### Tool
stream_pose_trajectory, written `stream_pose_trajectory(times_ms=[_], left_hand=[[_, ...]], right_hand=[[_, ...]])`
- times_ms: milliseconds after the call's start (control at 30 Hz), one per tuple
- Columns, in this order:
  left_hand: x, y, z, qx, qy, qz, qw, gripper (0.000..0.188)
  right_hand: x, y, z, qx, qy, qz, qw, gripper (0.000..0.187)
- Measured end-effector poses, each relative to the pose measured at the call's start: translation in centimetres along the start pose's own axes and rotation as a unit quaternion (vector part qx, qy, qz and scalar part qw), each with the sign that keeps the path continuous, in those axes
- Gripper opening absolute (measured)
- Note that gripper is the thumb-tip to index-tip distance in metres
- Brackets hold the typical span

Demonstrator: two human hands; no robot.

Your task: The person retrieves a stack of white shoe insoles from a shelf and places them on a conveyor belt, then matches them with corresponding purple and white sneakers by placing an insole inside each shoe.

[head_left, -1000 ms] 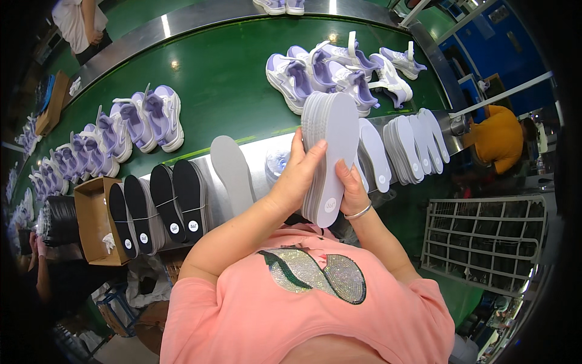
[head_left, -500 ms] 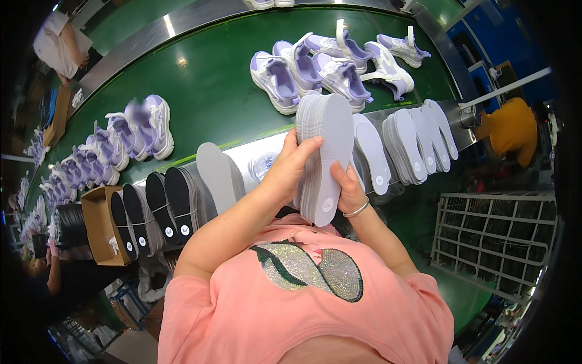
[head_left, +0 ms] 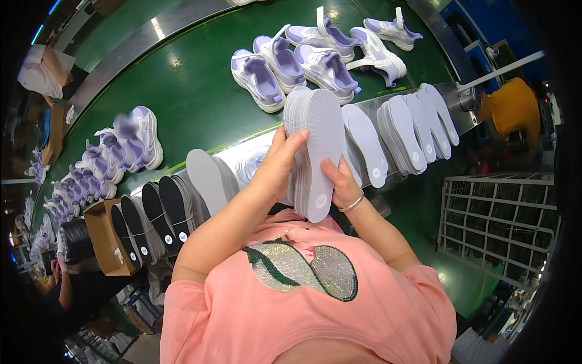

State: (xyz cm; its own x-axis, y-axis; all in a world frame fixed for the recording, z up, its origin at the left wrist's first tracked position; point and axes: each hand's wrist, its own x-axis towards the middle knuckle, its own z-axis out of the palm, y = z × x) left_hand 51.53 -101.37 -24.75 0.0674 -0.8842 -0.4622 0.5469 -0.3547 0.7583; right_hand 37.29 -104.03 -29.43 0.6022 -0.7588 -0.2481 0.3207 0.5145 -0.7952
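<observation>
Grey insole stack (head_left: 315,151) gripped by both hands' closed fingers (head_left: 285,151); five sneakers (head_left: 327,51) beyond.

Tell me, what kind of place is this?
Most likely a shoe factory. Both hands, left hand and right hand, hold a stack of grey insoles, while lilac sneakers sit on a green conveyor belt beside more insoles.
</observation>
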Motion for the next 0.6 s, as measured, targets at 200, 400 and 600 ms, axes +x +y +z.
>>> stream_pose_trajectory(times_ms=[200,400,600], left_hand=[[0.25,-0.05,-0.21,0.002,-0.021,-0.012,1.0,0.062],[0.45,0.05,0.08,-0.013,-0.021,-0.006,1.0,0.06],[0.63,0.13,0.48,-0.017,-0.02,-0.003,1.0,0.059]], right_hand=[[0.07,-0.14,-0.61,0.018,-0.007,0.009,1.0,0.061],[0.31,-0.46,-0.5,0.017,-0.005,0.009,1.0,0.06],[0.36,-0.79,-0.63,0.011,-0.012,0.008,1.0,0.062]])
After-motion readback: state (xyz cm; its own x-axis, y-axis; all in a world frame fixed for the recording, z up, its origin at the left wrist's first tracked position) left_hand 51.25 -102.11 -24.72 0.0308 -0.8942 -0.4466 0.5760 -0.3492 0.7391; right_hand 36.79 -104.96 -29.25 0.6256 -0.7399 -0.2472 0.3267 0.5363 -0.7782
